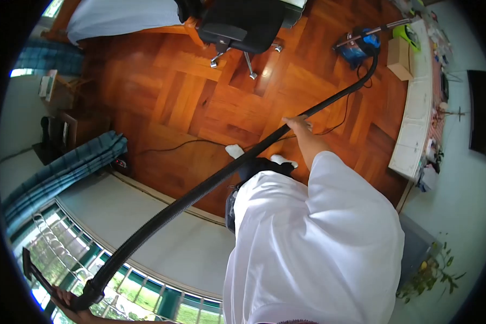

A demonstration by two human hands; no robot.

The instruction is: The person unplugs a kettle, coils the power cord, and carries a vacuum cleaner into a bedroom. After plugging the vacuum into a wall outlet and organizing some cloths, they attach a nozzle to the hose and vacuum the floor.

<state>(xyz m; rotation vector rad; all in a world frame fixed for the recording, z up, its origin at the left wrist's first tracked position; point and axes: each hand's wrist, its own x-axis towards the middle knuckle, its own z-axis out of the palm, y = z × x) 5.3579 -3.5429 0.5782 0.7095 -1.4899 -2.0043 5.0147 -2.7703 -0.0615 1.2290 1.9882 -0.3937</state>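
A long black ribbed vacuum cleaner hose (183, 202) runs across the view from the upper right to the lower left. My right hand (298, 124) is closed round the hose in front of my body. Out to the left, by the window, my left hand (65, 298) grips the hose's handle end (89, 294), its fingers partly hidden. A flat dark nozzle (29, 264) extends up from that end, close to the window bars. On the floor at the upper right stands the blue vacuum cleaner (353, 51) with the hose's other end attached. A metal tube (383, 28) lies across its top.
A barred window (140, 286) and a plaid curtain (70, 162) are at the left. A black office chair (243, 24) stands ahead beside a bed (124, 19). Dark cable (186, 142) crosses the wooden floor near my feet. White cabinets (410, 129) line the right wall, with a cardboard box (399, 58).
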